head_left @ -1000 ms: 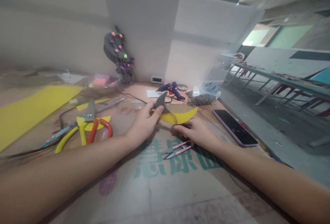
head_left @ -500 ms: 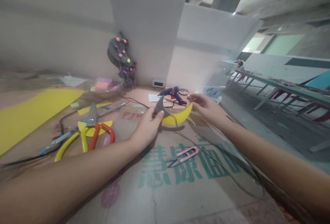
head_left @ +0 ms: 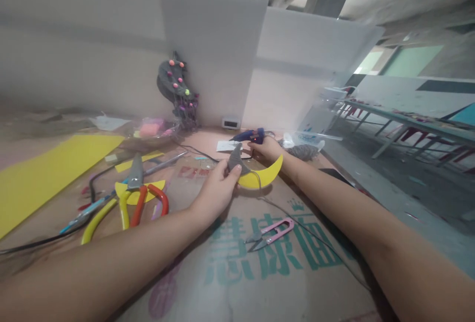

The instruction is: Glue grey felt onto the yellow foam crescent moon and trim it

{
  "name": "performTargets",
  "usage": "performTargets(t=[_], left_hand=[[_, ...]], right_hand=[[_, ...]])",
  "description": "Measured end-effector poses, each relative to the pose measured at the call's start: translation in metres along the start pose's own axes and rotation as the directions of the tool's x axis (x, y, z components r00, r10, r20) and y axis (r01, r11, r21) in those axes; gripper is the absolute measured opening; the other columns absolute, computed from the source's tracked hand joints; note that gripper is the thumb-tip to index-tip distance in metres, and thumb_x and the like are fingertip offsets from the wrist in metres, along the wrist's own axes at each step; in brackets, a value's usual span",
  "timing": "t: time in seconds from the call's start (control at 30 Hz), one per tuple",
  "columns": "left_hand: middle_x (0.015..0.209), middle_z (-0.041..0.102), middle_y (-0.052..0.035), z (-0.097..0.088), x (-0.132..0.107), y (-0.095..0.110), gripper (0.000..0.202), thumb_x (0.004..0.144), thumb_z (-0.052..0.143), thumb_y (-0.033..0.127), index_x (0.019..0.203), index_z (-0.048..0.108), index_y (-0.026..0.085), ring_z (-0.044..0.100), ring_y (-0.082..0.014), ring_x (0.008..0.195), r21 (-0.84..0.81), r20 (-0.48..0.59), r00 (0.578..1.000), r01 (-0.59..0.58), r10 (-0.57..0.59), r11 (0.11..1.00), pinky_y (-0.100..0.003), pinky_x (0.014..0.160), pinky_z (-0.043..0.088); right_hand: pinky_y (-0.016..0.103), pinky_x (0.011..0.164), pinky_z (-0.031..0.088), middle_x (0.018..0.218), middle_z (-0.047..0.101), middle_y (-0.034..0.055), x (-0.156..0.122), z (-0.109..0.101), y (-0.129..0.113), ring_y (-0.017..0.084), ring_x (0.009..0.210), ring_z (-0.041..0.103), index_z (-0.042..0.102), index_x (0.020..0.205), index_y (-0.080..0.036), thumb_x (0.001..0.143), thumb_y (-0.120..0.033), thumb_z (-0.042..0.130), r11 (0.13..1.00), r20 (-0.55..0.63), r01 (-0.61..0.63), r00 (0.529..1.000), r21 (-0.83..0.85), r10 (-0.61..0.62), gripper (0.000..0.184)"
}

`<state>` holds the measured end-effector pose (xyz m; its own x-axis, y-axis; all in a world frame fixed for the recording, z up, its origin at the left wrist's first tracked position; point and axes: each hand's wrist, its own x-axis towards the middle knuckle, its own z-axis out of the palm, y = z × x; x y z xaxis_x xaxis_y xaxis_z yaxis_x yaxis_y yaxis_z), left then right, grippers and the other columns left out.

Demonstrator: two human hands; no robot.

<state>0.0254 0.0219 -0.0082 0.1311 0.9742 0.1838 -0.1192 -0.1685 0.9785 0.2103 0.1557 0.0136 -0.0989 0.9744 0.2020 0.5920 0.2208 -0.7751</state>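
My left hand (head_left: 218, 183) pinches the left end of a yellow crescent (head_left: 265, 176), where grey yarn (head_left: 235, 158) is wrapped round it. From there a loose grey strand (head_left: 315, 235) trails over the crescent and down to the right. Behind the crescent, my right hand (head_left: 267, 150) is closed round the handle of a dark blue hot glue gun (head_left: 252, 135); my fingers hide most of that handle. The gun's nozzle points left over a small white card (head_left: 227, 146). Pink thread snips (head_left: 272, 233) lie on the printed cardboard (head_left: 282, 292) in front of my hands.
Scissors with red handles (head_left: 138, 206) and yellow-handled pliers (head_left: 124, 208) lie at left beside a yellow sheet (head_left: 55, 173). A grey crescent with pompoms (head_left: 172, 82) leans on the wall. Behind my right hand sit a small digital display (head_left: 230, 123) and a grey yarn ball (head_left: 304, 151).
My right hand has moved left from the crescent's right tip to the glue gun and taken hold of it. The left hand still holds the crescent; the view has shifted slightly.
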Motion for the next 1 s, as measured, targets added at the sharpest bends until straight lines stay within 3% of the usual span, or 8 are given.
performTargets(t=[0.27,0.43,0.57,0.73,0.9,1.0], left_hand=[[0.073,0.057,0.0034,0.0,-0.001,0.002,0.017,0.086,0.056,0.033,0.091,0.057,0.017,0.047,-0.0093,0.053,-0.023,-0.001,1.0,0.002,-0.002,1.0,-0.021,0.051,0.038],[0.069,0.053,0.004,-0.002,0.001,-0.001,0.019,0.086,0.056,0.035,0.092,0.057,0.017,0.048,-0.0086,0.052,0.016,-0.04,0.999,-0.023,0.024,1.0,-0.019,0.047,0.037],[0.06,0.05,0.006,-0.003,0.001,-0.005,0.021,0.087,0.055,0.04,0.091,0.053,0.019,0.048,-0.0092,0.046,0.039,-0.038,0.999,0.013,-0.011,0.999,-0.019,0.042,0.037],[0.074,0.054,0.0032,-0.004,0.0,-0.006,0.022,0.087,0.056,0.039,0.097,0.054,0.02,0.051,-0.0085,0.051,0.035,-0.031,1.0,-0.005,0.006,0.999,-0.019,0.045,0.042],[0.079,0.057,0.0008,-0.004,0.0,-0.002,0.018,0.088,0.055,0.033,0.099,0.056,0.018,0.051,-0.0095,0.059,0.138,-0.03,0.998,-0.044,0.049,0.989,-0.02,0.053,0.042],[0.075,0.057,0.0013,-0.003,-0.002,0.001,0.016,0.086,0.056,0.032,0.096,0.057,0.018,0.051,-0.0111,0.06,0.131,-0.037,0.999,-0.027,0.032,0.991,-0.021,0.054,0.042]], right_hand=[[0.024,0.052,0.044,0.052,0.062,0.0027,-0.018,-0.027,-0.016,0.013,0.05,0.056,0.07,0.088,-0.011,0.079,-0.03,0.067,0.999,-0.049,-0.019,0.999,-0.03,0.017,0.021],[0.024,0.057,0.046,0.061,0.063,0.003,-0.066,-0.059,-0.024,0.013,0.056,0.058,0.068,0.089,-0.013,0.082,-0.034,0.062,0.997,-0.162,0.05,0.986,0.051,-0.042,0.023],[0.025,0.053,0.044,0.063,0.063,0.0014,-0.116,-0.078,-0.017,0.013,0.054,0.054,0.066,0.085,-0.017,0.076,-0.038,0.07,0.979,-0.207,0.122,0.974,0.164,-0.087,0.023],[0.028,0.052,0.046,0.073,0.067,0.0043,-0.156,-0.065,-0.001,0.014,0.054,0.056,0.066,0.076,-0.018,0.079,-0.045,0.065,0.964,-0.055,0.125,0.992,0.235,-0.115,0.026],[0.036,0.077,0.054,0.085,0.074,0.0057,-0.165,-0.045,0.001,0.024,0.081,0.068,0.073,0.085,-0.021,0.08,-0.046,0.063,0.999,-0.067,0.049,0.997,0.019,-0.047,0.028],[0.039,0.085,0.053,0.091,0.075,0.0056,-0.167,-0.041,-0.005,0.025,0.089,0.069,0.073,0.087,-0.023,0.079,-0.048,0.063,0.997,-0.098,0.06,0.994,0.037,-0.057,0.029]])
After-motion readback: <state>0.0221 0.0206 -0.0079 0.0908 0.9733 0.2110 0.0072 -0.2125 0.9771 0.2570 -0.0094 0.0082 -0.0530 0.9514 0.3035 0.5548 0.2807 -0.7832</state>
